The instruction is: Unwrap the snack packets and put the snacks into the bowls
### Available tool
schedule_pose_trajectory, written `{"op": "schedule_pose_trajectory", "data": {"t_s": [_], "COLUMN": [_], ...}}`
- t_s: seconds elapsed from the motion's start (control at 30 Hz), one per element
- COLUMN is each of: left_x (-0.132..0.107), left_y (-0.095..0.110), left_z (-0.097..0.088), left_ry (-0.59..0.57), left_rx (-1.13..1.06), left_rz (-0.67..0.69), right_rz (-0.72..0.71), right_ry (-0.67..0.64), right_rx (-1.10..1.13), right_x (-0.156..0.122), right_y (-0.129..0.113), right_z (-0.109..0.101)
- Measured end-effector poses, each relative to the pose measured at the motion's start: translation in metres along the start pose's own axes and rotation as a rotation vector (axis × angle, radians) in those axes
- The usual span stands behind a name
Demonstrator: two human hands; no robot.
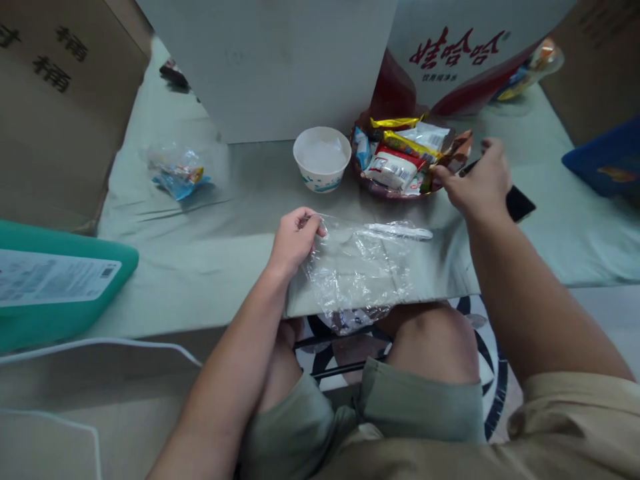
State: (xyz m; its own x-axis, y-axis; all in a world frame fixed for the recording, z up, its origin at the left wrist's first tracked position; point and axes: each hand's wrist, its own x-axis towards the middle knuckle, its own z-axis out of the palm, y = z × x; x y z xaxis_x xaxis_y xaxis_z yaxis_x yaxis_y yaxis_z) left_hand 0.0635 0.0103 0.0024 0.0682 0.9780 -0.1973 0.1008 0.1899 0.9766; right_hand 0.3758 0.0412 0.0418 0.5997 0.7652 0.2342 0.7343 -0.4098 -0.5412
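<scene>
Cloth-covered table [210, 220]. Red-and-white carton [450, 60] is set far right; its red Chinese lettering is seen reversed and left unread. Clear plastic bag [357, 267] is laid flat at the near edge, long axis left-right, its left end pinched by the left hand [295, 240]. Beyond it to the right, in the snack dish [385, 192], a brown wrapper [460, 148] is nipped by the right hand [480, 183].

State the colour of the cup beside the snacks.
Cup: white, teal marks near base; head view.

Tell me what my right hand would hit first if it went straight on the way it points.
Probably the snack packets heaped in the dish: the right hand's fingers sit at the heap's near edge, though depth is unclear.
</scene>
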Motion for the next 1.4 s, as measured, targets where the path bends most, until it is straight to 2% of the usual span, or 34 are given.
{"op": "schedule_pose_trajectory", "data": {"t_s": [0.07, 0.1, 0.13, 0.2, 0.3, 0.37, 0.43, 0.5, 0.57, 0.67, 0.8, 0.9, 1.03, 1.1, 1.13, 1.23, 1.3, 1.37, 1.4], "left_x": [0.000, 0.001, 0.001, 0.003, 0.008, 0.011, 0.013, 0.013, 0.011, 0.010, 0.011, 0.017, 0.025, 0.028, 0.029, 0.028, 0.027, 0.025, 0.025], "left_y": [0.000, 0.000, 0.001, 0.001, 0.000, -0.003, -0.007, -0.011, -0.014, -0.015, -0.014, -0.016, -0.019, -0.020, -0.019, -0.018, -0.018, -0.017, -0.017], "left_z": [-0.002, -0.004, -0.006, -0.011, -0.022, -0.031, -0.039, -0.048, -0.056, -0.064, -0.063, -0.055, -0.045, -0.042, -0.041, -0.037, -0.034, -0.030, -0.029], "left_ry": [-0.007, -0.012, -0.016, -0.023, -0.001, 0.031, 0.041, 0.016, -0.006, -0.007, 0.018, 0.096, 0.265, 0.327, 0.338, 0.290, 0.261, 0.238, 0.229], "left_rx": [0.011, 0.018, 0.024, 0.028, 0.027, 0.038, 0.061, 0.092, 0.134, 0.243, 0.295, 0.198, 0.041, 0.003, -0.005, 0.012, 0.027, 0.042, 0.051], "left_rz": [0.051, 0.075, 0.093, 0.120, 0.155, 0.181, 0.211, 0.251, 0.282, 0.296, 0.328, 0.342, 0.289, 0.242, 0.225, 0.205, 0.210, 0.203, 0.197], "right_rz": [-0.083, -0.176, -0.323, -0.545, -0.598, -0.613, -0.646, -0.647, -0.611, -0.524, -0.378, -0.373, -0.363, -0.370, -0.370, -0.334, -0.315, -0.213, -0.195], "right_ry": [0.098, 0.145, 0.141, -0.027, -0.304, -0.415, -0.457, -0.436, -0.403, -0.384, -0.464, -0.558, -0.682, -0.627, -0.549, -0.237, -0.094, -0.059, -0.117], "right_rx": [0.039, 0.101, 0.179, 0.396, 0.411, 0.345, 0.257, 0.154, 0.115, 0.175, 0.170, 0.213, 0.197, 0.229, 0.263, 0.293, 0.094, -0.217, -0.344], "right_x": [-0.020, -0.034, -0.049, -0.082, -0.120, -0.134, -0.140, -0.141, -0.137, -0.128, -0.117, -0.115, -0.119, -0.119, -0.116, -0.083, -0.042, 0.005, 0.027], "right_y": [0.004, 0.006, 0.008, 0.010, 0.004, -0.004, -0.013, -0.016, -0.014, -0.007, 0.000, 0.004, 0.014, 0.019, 0.022, 0.039, 0.058, 0.083, 0.096], "right_z": [-0.008, -0.013, -0.016, -0.017, -0.005, 0.009, 0.020, 0.026, 0.024, 0.007, -0.022, -0.031, -0.029, -0.028, -0.028, -0.025, -0.024, -0.023, -0.023]}}
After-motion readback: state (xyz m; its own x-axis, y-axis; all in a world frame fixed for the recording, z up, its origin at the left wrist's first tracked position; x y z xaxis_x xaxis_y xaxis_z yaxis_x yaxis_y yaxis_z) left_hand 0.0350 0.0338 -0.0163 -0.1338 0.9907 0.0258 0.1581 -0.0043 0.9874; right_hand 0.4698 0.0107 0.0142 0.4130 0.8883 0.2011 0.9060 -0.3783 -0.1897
